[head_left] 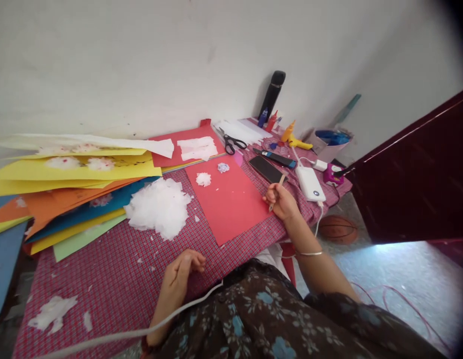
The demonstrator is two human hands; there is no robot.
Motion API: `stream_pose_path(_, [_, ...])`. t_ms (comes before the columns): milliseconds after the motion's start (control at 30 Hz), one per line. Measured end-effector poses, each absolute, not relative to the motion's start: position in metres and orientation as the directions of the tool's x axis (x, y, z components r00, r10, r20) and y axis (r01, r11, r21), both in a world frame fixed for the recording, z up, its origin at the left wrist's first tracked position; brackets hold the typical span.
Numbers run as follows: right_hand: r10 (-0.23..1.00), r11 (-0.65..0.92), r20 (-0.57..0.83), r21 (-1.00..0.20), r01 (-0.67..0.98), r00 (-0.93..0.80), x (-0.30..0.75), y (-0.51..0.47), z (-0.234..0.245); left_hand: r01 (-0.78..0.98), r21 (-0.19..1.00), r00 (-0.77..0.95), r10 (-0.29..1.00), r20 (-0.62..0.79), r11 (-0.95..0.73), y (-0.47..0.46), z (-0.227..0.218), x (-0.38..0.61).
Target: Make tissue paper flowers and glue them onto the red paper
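Note:
My right hand [282, 200] is closed round a thin pale wooden stick [282, 179], over the right edge of a red paper sheet [235, 207]. Which kind of stick it is, I cannot tell. Two small crumpled-paper flowers lie on the sheet's far part: a white one [203, 179] and a purplish one [223, 168]. My left hand [184, 267] rests at the near table edge with its fingers loosely bent and apart from the thumb, holding nothing. A heap of white paper pieces [158, 208] lies beyond it to the left.
Coloured paper sheets [78, 179] are stacked at the left. Black scissors [231, 141], a phone [268, 169], a utility knife [278, 158], a white power bank [310, 183] and a yellow glue gun [301, 143] lie to the right. A white cable [141, 331] crosses near my left wrist.

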State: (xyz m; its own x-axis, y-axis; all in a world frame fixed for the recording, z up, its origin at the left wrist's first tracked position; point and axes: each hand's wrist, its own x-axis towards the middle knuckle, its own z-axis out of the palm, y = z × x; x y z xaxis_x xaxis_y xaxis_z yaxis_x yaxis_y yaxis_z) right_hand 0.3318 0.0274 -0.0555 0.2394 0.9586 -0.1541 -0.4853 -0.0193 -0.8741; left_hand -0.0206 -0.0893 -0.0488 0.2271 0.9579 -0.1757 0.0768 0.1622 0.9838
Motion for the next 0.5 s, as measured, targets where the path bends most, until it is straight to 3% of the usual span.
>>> stream_pose_path(133, [0.970, -0.032, -0.153, -0.851, -0.525, 0.188, 0.333, 0.025, -0.059, -0.116, 0.954, 0.052, 0.961, -0.272, 0.276, -0.086, -0.046, -0.021])
stream_pose_path(300, [0.978, -0.097, -0.188, -0.805, -0.586, 0.095, 0.335, 0.015, -0.057, -0.307, 0.849, -0.091, 0.875, -0.476, 0.430, -0.080, -0.037, -0.024])
stream_pose_path(500, [0.939, -0.253, -0.344, -0.668, -0.699, -0.011, 0.347, 0.010, -0.054, -0.418, 0.818, -0.246, 0.818, -0.520, 0.395, -0.081, -0.040, -0.029])
